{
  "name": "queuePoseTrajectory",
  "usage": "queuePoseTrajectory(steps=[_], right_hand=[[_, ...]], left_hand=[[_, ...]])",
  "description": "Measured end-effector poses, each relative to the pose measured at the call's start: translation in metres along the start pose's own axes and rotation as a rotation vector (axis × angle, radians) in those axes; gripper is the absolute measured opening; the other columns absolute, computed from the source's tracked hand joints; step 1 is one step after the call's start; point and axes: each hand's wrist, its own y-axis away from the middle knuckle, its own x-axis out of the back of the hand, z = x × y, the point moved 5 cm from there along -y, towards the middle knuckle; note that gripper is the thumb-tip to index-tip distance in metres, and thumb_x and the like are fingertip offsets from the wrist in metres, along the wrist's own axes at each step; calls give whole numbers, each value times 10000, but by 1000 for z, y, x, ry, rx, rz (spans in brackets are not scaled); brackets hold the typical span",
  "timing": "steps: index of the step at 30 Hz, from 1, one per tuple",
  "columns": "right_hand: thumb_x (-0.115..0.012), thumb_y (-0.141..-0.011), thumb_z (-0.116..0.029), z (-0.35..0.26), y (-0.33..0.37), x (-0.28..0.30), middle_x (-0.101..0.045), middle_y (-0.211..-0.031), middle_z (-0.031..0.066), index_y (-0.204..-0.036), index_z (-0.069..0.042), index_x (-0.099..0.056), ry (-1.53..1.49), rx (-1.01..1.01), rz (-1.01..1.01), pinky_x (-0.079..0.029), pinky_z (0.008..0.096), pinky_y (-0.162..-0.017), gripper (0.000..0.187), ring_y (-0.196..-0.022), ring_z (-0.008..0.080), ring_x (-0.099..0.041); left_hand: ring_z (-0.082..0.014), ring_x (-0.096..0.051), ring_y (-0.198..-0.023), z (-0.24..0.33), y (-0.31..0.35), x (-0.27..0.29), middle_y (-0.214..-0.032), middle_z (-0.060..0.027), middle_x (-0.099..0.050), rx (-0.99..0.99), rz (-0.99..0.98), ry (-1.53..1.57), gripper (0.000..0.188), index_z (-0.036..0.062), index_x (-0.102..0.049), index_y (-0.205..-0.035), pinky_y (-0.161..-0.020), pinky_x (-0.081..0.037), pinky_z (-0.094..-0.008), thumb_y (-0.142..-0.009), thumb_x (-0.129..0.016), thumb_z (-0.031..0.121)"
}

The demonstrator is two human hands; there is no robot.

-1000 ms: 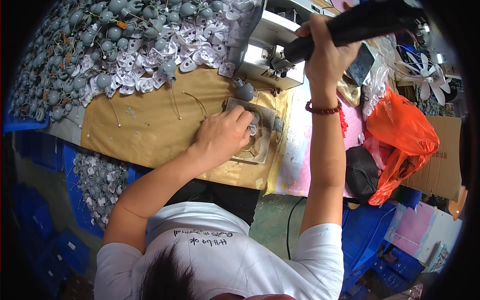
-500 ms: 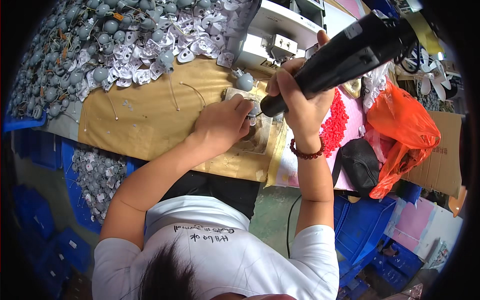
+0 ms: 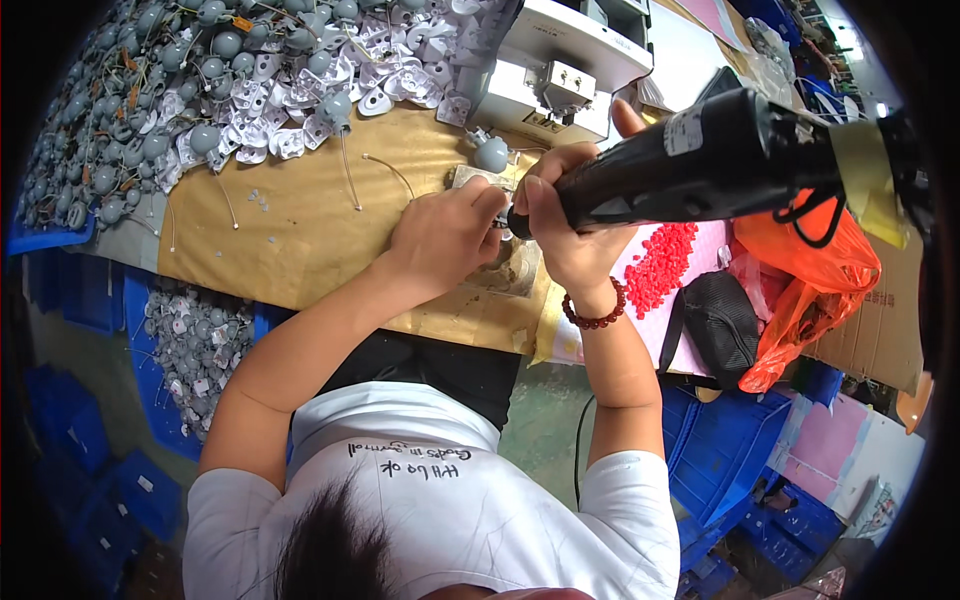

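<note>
My right hand [image 3: 572,235] is wrapped round a black electric screwdriver [image 3: 665,165], which is tilted with its tip end down and left. That tip end sits right beside the fingers of my left hand [image 3: 440,238]. My left fingers are closed on a small grey-and-white part [image 3: 503,217], mostly hidden by both hands. Beneath them lies a flat, clear-looking work plate [image 3: 512,278] on the brown paper. Just beyond the hands rests a grey ball-shaped piece [image 3: 490,153] with a white bracket.
Grey ball-shaped pieces [image 3: 105,180] and white brackets [image 3: 285,145] heap up at the far left. A white boxy device [image 3: 570,45] stands at the back. Small red parts [image 3: 662,265], a black pouch [image 3: 718,325] and an orange plastic bag [image 3: 815,260] lie right. Blue crates [image 3: 725,455] stand below.
My right hand has shifted left and slightly away from me, and the screwdriver has swung to a flatter slant with its rear end lower in the picture. My left hand has barely moved.
</note>
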Motion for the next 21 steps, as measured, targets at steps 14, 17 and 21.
queuePoseTrajectory(steps=[14, 17, 21], right_hand=[[-683, -773, 36, 16, 18, 5, -589, -792, 17, -1160, 32, -491, 90, 45, 18, -341, 385, -1085, 432, -658, 119, -556], [-674, -779, 49, 16, 15, 4, -597, -807, 22, -1299, 65, -396, -29, -39, 34, -424, 346, -986, 591, -667, 116, -569], [-654, -813, 53, 9, -7, 20, -607, -784, 65, -1442, 53, -239, 3, -126, 87, -523, 289, -649, 753, -663, 142, -615]], left_hand=[[-345, -638, -740, -1, 1, -2, -898, -110, -551, 0, -13, 0, 248, 85, -508, -952, -619, -503, -475, -779, -679, 128], [-341, -644, -749, -1, 1, -2, -910, -109, -558, 10, -29, -12, 243, 84, -521, -964, -630, -508, -473, -785, -677, 133], [-336, -653, -788, -2, 2, -7, -975, -101, -574, 103, -105, -54, 282, 82, -560, -1050, -674, -519, -470, -806, -680, 158]])
